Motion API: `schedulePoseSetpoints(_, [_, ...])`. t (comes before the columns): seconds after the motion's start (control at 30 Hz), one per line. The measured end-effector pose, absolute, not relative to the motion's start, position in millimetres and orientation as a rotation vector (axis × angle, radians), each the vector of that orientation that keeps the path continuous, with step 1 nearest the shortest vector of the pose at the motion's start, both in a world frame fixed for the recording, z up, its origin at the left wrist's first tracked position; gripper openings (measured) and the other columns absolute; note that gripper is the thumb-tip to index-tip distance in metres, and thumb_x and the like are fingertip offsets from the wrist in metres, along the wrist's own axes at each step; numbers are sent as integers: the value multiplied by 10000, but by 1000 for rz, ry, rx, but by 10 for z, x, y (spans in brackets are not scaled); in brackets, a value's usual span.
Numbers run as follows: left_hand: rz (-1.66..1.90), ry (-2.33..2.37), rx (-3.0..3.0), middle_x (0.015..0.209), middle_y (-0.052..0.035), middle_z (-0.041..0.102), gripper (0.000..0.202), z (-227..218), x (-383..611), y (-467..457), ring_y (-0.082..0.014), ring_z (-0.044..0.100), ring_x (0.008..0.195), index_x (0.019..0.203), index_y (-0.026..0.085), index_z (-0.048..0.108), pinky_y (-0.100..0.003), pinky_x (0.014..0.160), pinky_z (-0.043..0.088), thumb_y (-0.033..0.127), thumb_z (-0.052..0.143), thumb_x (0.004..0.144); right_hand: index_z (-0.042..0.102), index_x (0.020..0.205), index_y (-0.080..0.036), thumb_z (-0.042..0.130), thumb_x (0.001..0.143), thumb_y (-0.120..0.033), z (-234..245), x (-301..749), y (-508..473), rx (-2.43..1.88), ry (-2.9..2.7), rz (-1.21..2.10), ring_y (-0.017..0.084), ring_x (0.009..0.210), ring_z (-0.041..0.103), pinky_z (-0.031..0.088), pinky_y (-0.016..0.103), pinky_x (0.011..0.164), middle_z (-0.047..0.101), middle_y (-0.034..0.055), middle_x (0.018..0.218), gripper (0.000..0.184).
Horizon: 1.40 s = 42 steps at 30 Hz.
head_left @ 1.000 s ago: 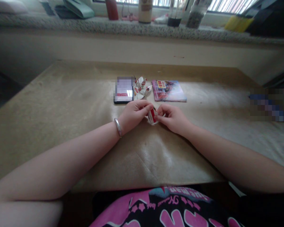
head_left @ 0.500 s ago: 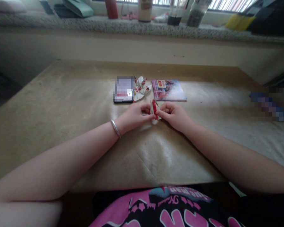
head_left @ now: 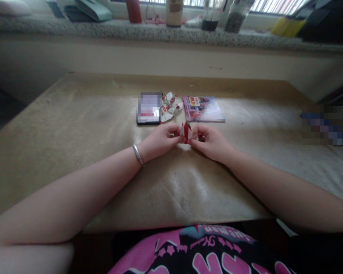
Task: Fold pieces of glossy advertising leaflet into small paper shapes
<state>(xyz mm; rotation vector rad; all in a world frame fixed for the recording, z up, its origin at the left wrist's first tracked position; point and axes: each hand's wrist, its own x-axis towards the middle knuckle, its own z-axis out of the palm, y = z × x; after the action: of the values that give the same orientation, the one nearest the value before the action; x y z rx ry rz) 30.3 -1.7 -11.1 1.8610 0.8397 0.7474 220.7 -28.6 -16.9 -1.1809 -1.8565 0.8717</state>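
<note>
Between my two hands stands a small piece of folded paper (head_left: 186, 131), white with a red stripe and pointed at the top. My left hand (head_left: 163, 140), with a silver bangle at the wrist, pinches its left side between thumb and fingers. On the opposite side, my right hand (head_left: 210, 140) grips the lower right edge with thumb and curled fingers. Just beyond the hands lie crumpled, folded paper pieces (head_left: 169, 111) in white and red. The fingertips hide the lower part of the folded paper.
A phone (head_left: 148, 110), its screen lit and blurred, lies left of the paper pieces. To their right is a colourful booklet (head_left: 204, 109). A blurred flat item (head_left: 327, 127) sits at the table's right. Bottles and jars line the stone windowsill (head_left: 148, 32) behind the table (head_left: 74, 152).
The folded paper has turned to face me more squarely and looks wider. My right thumb has slid from its middle down to its lower right edge.
</note>
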Motion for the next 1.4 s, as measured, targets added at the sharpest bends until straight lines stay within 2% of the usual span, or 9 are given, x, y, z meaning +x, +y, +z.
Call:
schedulePoseSetpoints(0.17, [934,823,1952,839,-19,698,114,-120,288,-29,-122,625,784,833,144,682,-221,720,492,253,670,804,559,681,-204,638,788,-241,-106,2223,-359,-1204,-2077,290,158,645,548,392,299,629,620,9,663,139])
schedulePoseSetpoints(0.33, [1153,782,1976,797,-6,710,46,-167,271,-12,-112,645,758,811,163,703,-212,724,505,206,706,796,646,869,-214,645,836,-265,-109,2250,-401,-1147,-2132,-51,202,763,626,437,338,719,693,31,781,61])
schedulePoseSetpoints(0.6, [1282,744,2043,893,-47,722,94,-156,264,-33,-135,664,835,849,161,703,-264,796,533,250,713,820,638,900,-236,633,859,-227,-71,2299,-394,-930,-2044,-47,208,930,651,488,367,837,717,44,975,43])
schedulePoseSetpoints(0.7, [1291,768,2169,919,-39,729,68,-115,265,-65,-132,661,860,845,173,703,-267,827,526,238,706,826,655,878,-242,654,843,-234,-60,2299,-392,-889,-2054,-122,209,903,625,487,378,821,686,46,924,36])
schedulePoseSetpoints(0.83, [1269,830,2267,854,-21,717,38,-93,265,-86,-123,653,812,845,170,697,-246,783,515,202,696,826,664,844,-237,662,836,-227,-52,2300,-398,-832,-2101,-188,184,789,593,473,356,740,659,36,835,13])
schedulePoseSetpoints(0.97, [1281,856,2287,819,-9,705,40,-111,267,-86,-109,644,760,859,163,688,-216,725,501,174,689,821,671,866,-242,648,841,-211,-40,2299,-413,-811,-2118,-198,176,776,579,469,352,743,671,30,840,46])
schedulePoseSetpoints(1.13, [1277,881,2284,840,-1,702,56,-134,268,-85,-110,646,779,877,173,670,-220,740,509,185,683,824,673,872,-229,624,834,-172,-33,2290,-422,-809,-2138,-193,183,808,593,479,354,761,688,42,878,84])
schedulePoseSetpoints(1.3, [1276,781,2109,841,15,660,205,-181,292,-85,-90,646,768,977,182,584,-203,732,543,191,700,809,656,884,-240,582,852,-170,-38,2265,-417,-905,-2096,-21,180,836,617,479,352,784,687,34,874,106])
schedulePoseSetpoints(1.4, [1235,695,2027,808,37,638,320,-205,312,-91,-81,662,752,1047,196,490,-209,757,561,167,700,808,640,896,-233,601,829,-198,-53,2242,-408,-1000,-2004,172,164,759,597,477,324,706,664,16,795,86])
